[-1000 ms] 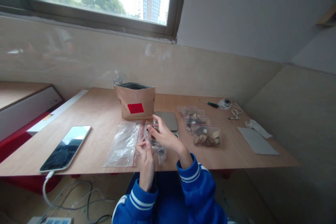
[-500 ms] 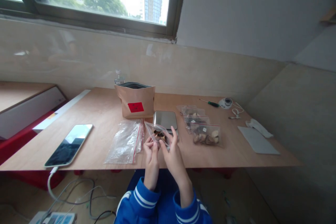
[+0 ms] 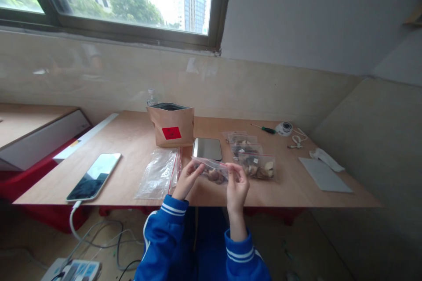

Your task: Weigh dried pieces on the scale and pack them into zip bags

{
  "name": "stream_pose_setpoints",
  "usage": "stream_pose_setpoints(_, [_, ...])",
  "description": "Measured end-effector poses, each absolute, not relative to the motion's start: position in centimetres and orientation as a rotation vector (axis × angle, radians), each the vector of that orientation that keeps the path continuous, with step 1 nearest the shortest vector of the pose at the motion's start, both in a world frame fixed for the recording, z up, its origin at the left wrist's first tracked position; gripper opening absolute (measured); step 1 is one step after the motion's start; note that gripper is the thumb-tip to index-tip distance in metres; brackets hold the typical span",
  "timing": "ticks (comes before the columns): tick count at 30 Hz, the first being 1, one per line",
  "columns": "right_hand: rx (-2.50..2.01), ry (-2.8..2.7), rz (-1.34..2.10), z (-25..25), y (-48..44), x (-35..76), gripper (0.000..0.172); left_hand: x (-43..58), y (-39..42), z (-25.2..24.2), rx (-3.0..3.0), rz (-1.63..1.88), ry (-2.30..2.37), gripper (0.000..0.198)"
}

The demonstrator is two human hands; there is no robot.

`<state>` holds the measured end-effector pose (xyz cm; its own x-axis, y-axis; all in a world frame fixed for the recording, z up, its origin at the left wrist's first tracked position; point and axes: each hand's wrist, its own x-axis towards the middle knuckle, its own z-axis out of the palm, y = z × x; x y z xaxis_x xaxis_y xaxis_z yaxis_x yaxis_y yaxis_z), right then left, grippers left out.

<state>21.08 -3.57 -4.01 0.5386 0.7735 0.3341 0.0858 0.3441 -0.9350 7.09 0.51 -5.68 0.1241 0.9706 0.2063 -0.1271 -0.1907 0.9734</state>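
Ideally, the left hand (image 3: 186,178) and right hand (image 3: 238,183), each pinching 1 end of the small clear zip bag of brown pieces (image 3: 215,173) before the flat silver scale (image 3: 207,149), press evenly along its red-edged seal.

No writing can be read anywhere. The red label (image 3: 171,132) on the front of the brown paper pouch (image 3: 172,125), at about twelve o'clock on the tabletop (image 3: 132,140), carries dark marks too small and blurred to make out.
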Motion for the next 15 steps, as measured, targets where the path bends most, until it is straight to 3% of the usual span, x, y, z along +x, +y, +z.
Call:
stream_pose_setpoints(9, [-1.323,-0.883,0.280,-5.1,-2.4,20.9,0.037,8.4,-1.8,-5.7,1.278,1.634,1.192,0.036])
stream_pose_setpoints(15, [-1.046,-0.870,0.850,-5.4,-2.5,20.5,0.042,7.3,-2.2,-5.4,1.081,1.722,1.263,0.040])
